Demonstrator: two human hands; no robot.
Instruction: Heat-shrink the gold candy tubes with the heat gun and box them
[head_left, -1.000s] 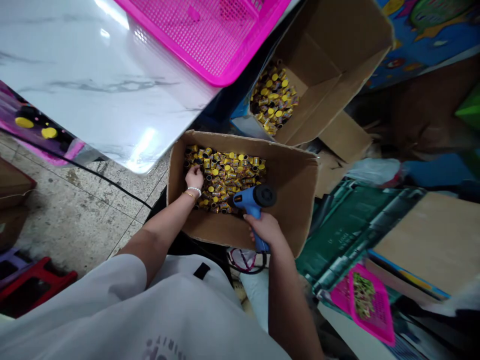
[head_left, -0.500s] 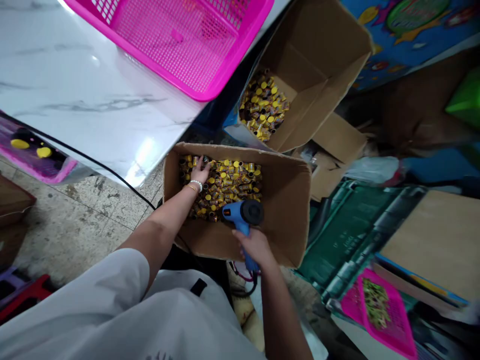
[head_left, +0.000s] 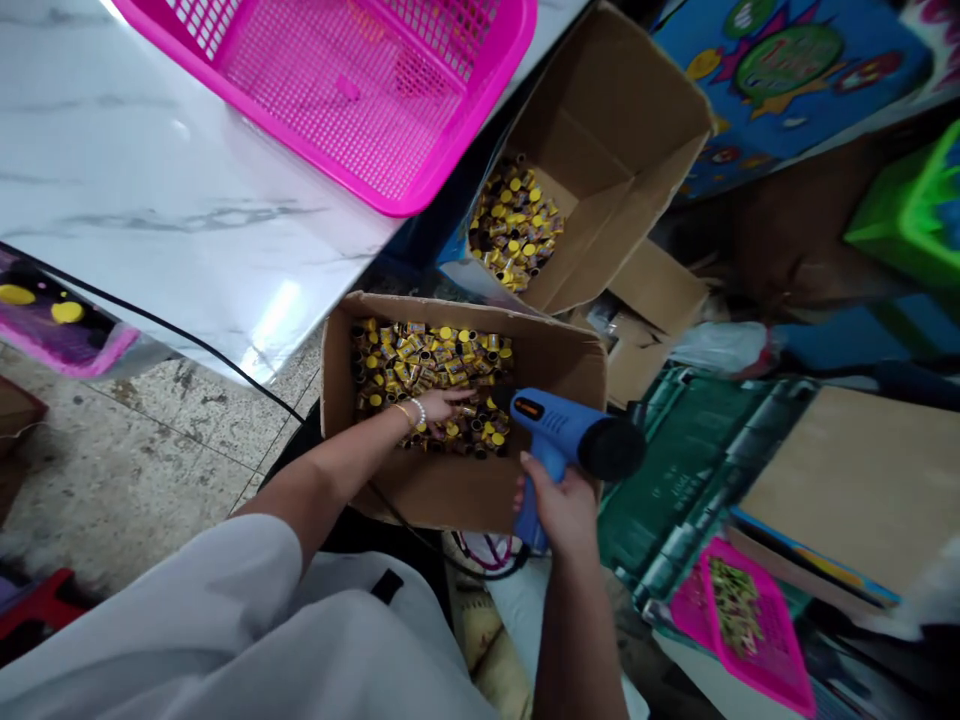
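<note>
My right hand (head_left: 559,500) is wrapped round the handle of a blue heat gun (head_left: 559,420), its nozzle pointing left over the right part of an open cardboard box (head_left: 555,350). Inside that box lie many small cylinders with yellow caps (head_left: 420,350), some showing dark open ends. My left hand (head_left: 444,405), with a white bead bracelet at the wrist, reaches in among them. Its fingers are stretched out to the right and nothing is gripped in them. A black cord runs from the heat gun's handle.
A second cardboard box (head_left: 600,130) with more capped cylinders stands beyond. At the upper left, a pink basket (head_left: 405,205) sits on a white marbled table (head_left: 150,240). To the right are a green crate (head_left: 660,480) and a smaller pink basket (head_left: 780,640).
My left hand has moved right and nearer to me across the cylinders. My right hand has lifted the heat gun up and to the right. The view has shifted slightly.
</note>
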